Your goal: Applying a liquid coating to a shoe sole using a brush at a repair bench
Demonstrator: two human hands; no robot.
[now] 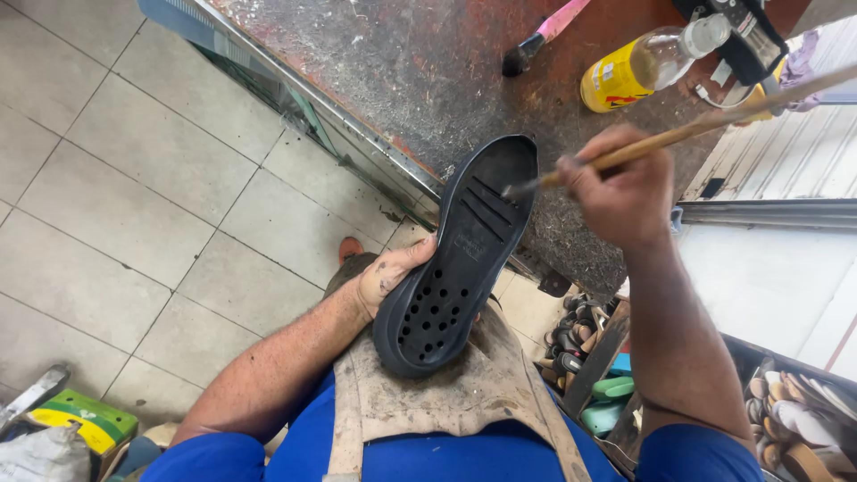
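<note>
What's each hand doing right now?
Left hand: closed on the black shoe sole.
Right hand: closed on a wooden-handled brush.

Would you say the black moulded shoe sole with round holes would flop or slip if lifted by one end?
The black moulded shoe sole probably stays fairly stiff: it spans apron to bench without sagging. It likely feels light, since the left hand steadies it alone. Its matte surface suggests decent grip.

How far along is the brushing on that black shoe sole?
Hard to say what is done: no coating on the black sole shows clearly. In hand: the left hand steadies the sole against the apron, while the right hand puts the brush tip at the grooved front part. Left, judging by that: the perforated heel end, far from the brush tip.
</note>
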